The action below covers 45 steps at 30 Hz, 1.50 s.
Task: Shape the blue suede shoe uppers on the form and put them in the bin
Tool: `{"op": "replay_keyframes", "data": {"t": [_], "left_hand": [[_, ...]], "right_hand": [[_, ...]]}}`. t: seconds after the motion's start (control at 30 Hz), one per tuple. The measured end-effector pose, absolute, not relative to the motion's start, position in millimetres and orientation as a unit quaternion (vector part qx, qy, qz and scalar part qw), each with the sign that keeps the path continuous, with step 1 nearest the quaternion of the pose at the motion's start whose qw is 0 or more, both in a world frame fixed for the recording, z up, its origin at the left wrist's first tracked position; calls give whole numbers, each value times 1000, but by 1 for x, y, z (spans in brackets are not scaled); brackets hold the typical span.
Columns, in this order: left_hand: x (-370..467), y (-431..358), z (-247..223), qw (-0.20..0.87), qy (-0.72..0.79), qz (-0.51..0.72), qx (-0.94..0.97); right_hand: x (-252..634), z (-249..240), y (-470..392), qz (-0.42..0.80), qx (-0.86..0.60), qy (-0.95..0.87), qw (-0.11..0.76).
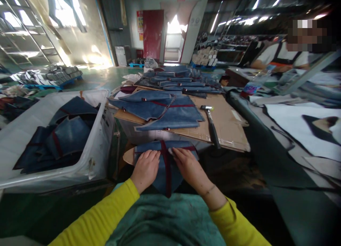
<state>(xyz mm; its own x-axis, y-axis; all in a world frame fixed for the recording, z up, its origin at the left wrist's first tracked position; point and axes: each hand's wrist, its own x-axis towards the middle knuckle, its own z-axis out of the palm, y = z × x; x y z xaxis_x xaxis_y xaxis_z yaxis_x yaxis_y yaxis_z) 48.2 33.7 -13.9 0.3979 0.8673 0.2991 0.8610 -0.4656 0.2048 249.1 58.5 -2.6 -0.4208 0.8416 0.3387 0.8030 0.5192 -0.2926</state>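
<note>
A blue piece with dark red strips (167, 168) lies in front of me, its lower part hanging toward my green apron. My left hand (147, 168) rests on its left part, fingers together and pointing forward, pressed on the surface. On the other side of the central red strip, my right hand (190, 169) has its thumb and fingers together at a small pale thing too small to make out. Beyond the hands, more blue pieces (160, 107) lie on cardboard (229, 121). A hammer (212, 127) with a black handle lies on the cardboard to the right.
A white bin (102, 114) with blue pieces (70, 132) stands at the left. Stacked blue pieces (183, 79) lie farther back. On the right are a table with white sheets (293, 125), a bottle (257, 81) and a person (282, 56) behind it.
</note>
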Motion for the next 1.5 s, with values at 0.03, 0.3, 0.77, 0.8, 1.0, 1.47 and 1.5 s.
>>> {"op": "replay_keyframes", "data": {"t": [0.03,0.3,0.77,0.8,1.0,1.47,1.5], "left_hand": [[46,33,-13,9,519,182,835],[30,29,-15,3,538,180,824],[-49,5,-37,-33,618,183,764],[-52,3,-39,-35,627,185,756],[-47,1,-43,-42,636,208,742],[-45,8,-39,-9,598,246,762],[-46,7,-37,3,599,249,761]], "right_hand": [[239,0,56,49,-478,-845,235],[194,-19,52,44,-475,-862,172],[108,-7,46,63,-434,-890,126],[104,-7,46,63,-430,-892,126],[104,-10,46,53,-424,-893,139],[395,-5,148,15,-758,-622,197],[404,-8,155,52,-767,-608,201]]}}
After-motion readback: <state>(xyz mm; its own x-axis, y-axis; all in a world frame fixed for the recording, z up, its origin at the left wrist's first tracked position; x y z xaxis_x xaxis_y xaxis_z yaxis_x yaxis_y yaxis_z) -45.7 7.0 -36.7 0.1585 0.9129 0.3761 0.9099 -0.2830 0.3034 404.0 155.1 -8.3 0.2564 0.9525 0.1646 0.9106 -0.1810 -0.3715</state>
